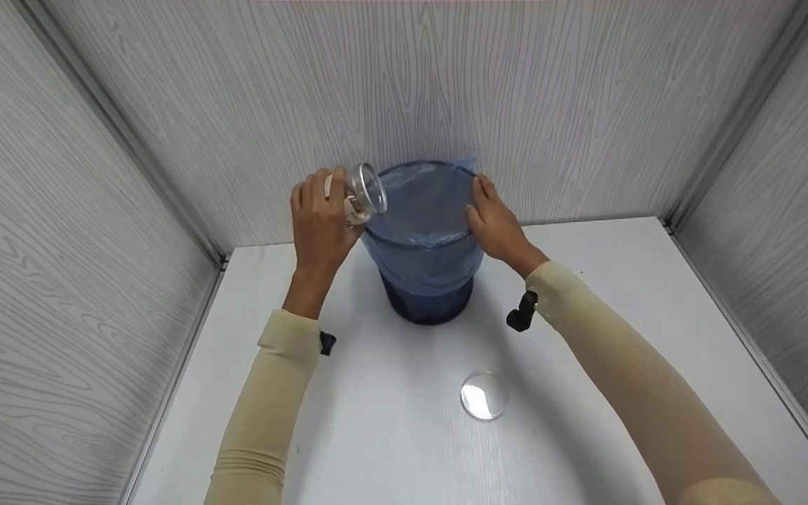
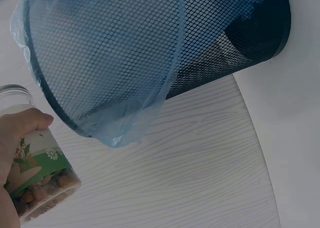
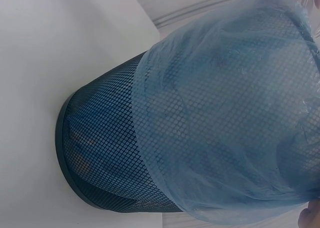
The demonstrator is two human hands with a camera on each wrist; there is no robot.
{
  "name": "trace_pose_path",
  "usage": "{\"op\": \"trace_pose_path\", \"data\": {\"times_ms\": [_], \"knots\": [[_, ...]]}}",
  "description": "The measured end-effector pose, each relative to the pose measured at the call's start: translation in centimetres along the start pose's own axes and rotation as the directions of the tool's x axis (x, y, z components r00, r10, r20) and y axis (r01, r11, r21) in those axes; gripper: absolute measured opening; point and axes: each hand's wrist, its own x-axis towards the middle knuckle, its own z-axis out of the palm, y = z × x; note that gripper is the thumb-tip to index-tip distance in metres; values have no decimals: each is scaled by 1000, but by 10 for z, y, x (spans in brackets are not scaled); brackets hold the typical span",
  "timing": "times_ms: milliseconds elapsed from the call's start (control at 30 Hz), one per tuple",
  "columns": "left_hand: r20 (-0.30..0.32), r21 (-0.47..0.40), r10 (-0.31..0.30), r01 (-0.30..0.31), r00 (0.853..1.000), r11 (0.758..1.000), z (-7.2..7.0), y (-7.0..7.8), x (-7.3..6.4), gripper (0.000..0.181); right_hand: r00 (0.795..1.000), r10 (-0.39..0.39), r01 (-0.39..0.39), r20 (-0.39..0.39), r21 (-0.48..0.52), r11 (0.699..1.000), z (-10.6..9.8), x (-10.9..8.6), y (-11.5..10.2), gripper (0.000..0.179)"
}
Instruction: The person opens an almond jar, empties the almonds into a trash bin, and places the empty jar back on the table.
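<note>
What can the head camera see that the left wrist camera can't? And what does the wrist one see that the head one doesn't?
Only the head view shows the round clear lid on the table, and the right hand at the bin's rim.

Only the left wrist view shows the white flower on the green part of the jar's label.

Both show the left hand holding the jar, and the blue bag over the bin's rim.

A clear, open jar (image 2: 42, 155) with a green floral label (image 2: 52, 163) and brown pieces (image 2: 46, 189) inside tilts beside an upright dark mesh bin (image 3: 102, 138); a translucent blue bag (image 3: 220, 113) folds over the bin's rim.
</note>
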Motion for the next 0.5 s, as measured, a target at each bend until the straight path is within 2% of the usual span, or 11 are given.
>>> {"op": "trace_pose_path", "data": {"times_ms": [233,500], "knots": [[9,34,21,-22,1000,999,4,-2,0,68,1000,13,-13,-3,0,1000,2,0,1,64],[14,74,56,-57,998,996,5,-3,3,52,1000,8,-8,-7,-1,1000,0,-1,-2,64]]}}
